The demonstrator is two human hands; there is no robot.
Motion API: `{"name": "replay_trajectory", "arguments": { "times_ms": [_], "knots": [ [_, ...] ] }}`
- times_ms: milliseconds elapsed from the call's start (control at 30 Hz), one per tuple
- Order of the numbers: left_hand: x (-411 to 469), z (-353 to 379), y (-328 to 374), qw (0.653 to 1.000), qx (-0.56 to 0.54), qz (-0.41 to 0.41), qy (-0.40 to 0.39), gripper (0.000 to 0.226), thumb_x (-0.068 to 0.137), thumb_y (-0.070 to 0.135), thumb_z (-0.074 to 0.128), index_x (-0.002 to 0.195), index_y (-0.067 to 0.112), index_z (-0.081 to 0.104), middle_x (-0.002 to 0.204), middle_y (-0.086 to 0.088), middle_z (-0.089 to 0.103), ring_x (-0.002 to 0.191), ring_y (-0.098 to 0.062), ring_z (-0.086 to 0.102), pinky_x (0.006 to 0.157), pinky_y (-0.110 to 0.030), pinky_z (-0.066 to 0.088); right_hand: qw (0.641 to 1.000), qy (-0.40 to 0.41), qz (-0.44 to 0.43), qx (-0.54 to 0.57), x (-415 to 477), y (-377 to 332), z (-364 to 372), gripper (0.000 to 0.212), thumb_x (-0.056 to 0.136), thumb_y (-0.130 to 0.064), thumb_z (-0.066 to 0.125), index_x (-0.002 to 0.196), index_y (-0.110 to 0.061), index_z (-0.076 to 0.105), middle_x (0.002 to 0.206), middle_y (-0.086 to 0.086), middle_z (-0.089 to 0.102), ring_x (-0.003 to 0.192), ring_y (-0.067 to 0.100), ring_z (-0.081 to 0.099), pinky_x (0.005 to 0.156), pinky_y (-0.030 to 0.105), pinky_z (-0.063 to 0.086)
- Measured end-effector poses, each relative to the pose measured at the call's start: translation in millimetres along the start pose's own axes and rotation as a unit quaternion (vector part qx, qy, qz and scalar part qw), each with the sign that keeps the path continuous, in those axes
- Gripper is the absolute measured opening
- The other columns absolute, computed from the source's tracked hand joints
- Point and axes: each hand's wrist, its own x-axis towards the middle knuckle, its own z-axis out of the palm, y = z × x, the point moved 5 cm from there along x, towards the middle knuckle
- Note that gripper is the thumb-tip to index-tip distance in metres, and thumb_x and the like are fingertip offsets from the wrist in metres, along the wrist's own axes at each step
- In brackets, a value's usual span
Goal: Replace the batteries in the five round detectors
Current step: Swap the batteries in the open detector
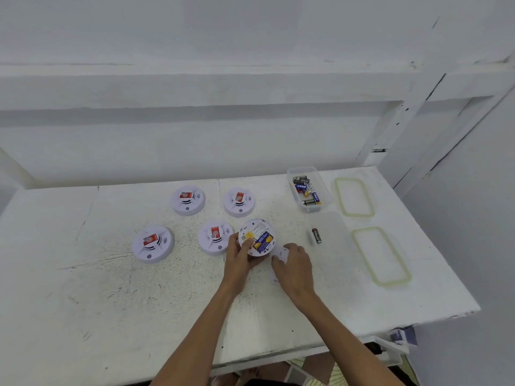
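White tabletop [111, 302] below: left hand [239, 257] gripped an upturned detector [252, 227], batteries [263, 240] exposed; right hand [295, 263] clutched its cover [281, 253]. Next, probably, prying those batteries out by fingertip.

No text is reading legibly. Red stickers [186, 195] are showing on four detectors [153, 243] left of the upturned detector [257, 236], print too small. Its black-print label [260, 226] and yellow sticker [248, 235] are blurring. The loose battery [316, 235] right of it and the batteries [306, 189] in the box [326, 196] beyond are showing unreadable branding.
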Motion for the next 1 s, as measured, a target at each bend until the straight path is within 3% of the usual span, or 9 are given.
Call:
{"name": "replay_trajectory", "arguments": {
  "times_ms": [167,267,367,533,667,767,900,1000],
  "knots": [
    [-1,1,0,1.0,0.025,0.009,-0.005,0.025,0.106,0.016,0.057,0.131,0.014,0.052,0.135,-0.013,0.067,0.119,-0.029,0.07,0.092,-0.049,0.061,0.996,0.025,-0.009,0.087,0,-5,-3,0.025,0.096,-0.003,0.057,0.121,-0.001,0.058,0.114,0.01,0.065,0.105,0.025,0.064,0.082,0.021,0.043],
    [-2,0,1,1.0,0.023,0.01,-0.003,0.025,0.106,0.016,0.058,0.129,0.013,0.051,0.135,-0.013,0.066,0.117,-0.028,0.071,0.091,-0.048,0.062,0.995,0.021,0.025,0.094,7,-6,-6,0.044,0.097,-0.003,0.05,0.14,-0.007,0.044,0.127,0.014,0.062,0.111,0.028,0.062,0.086,0.028,0.049],
    [-2,1,2,1.0,0.019,0.015,-0.005,0.027,0.105,0.016,0.059,0.131,0.013,0.05,0.136,-0.013,0.065,0.117,-0.028,0.071,0.09,-0.048,0.062,0.993,0.025,0.038,0.113,12,-7,-11,0.051,0.097,-0.001,0.048,0.146,-0.009,0.037,0.128,0.015,0.06,0.101,0.022,0.059,0.082,0.026,0.046],
    [-1,2,4,0.999,-0.048,0.008,-0.008,0.046,0.105,0.013,0.058,0.147,0.026,0.045,0.139,-0.005,0.065,0.122,-0.03,0.068,0.095,-0.054,0.059,0.99,0.07,-0.006,0.126,14,-10,-24,0.037,0.103,-0.008,0.047,0.14,-0.008,0.044,0.132,0.01,0.06,0.117,0.024,0.059,0.087,0.021,0.042],
    [-1,1,6,0.997,-0.08,-0.01,-0.001,0.044,0.108,0.016,0.05,0.15,0.027,0.046,0.142,-0.011,0.063,0.127,-0.037,0.064,0.09,-0.053,0.061,0.98,0.079,-0.038,0.178,18,-14,-27,0.044,0.103,-0.02,0.054,0.146,-0.014,0.048,0.14,0.003,0.057,0.127,0.016,0.054,0.107,0.032,0.046],
    [-6,6,11,0.999,-0.043,-0.006,-0.021,0.041,0.106,0.036,0.05,0.146,0.026,0.052,0.141,-0.012,0.065,0.127,-0.037,0.064,0.092,-0.054,0.06,0.969,0.053,-0.025,0.239,22,-20,-24,0.047,0.099,-0.022,0.061,0.145,-0.016,0.05,0.13,0.0,0.064,0.115,0.014,0.062,0.095,0.032,0.056],
    [-9,9,17,0.999,-0.011,0.002,-0.05,0.052,0.1,0.051,0.047,0.144,0.025,0.055,0.138,-0.012,0.067,0.124,-0.035,0.067,0.095,-0.053,0.059,0.971,-0.006,-0.048,0.236,27,-38,-14,0.033,0.094,-0.023,0.068,0.122,-0.024,0.051,0.083,0.006,0.072,0.079,0.02,0.071,0.06,0.033,0.06],
    [-8,7,17,0.999,0.003,0.003,-0.052,0.047,0.103,0.044,0.049,0.146,0.026,0.053,0.139,-0.013,0.067,0.124,-0.035,0.067,0.097,-0.057,0.058,0.978,-0.007,-0.061,0.2,33,-43,-8,0.026,0.093,-0.026,0.067,0.115,-0.023,0.054,0.087,0.003,0.069,0.076,0.014,0.068,0.055,0.022,0.054]
  ]
}}
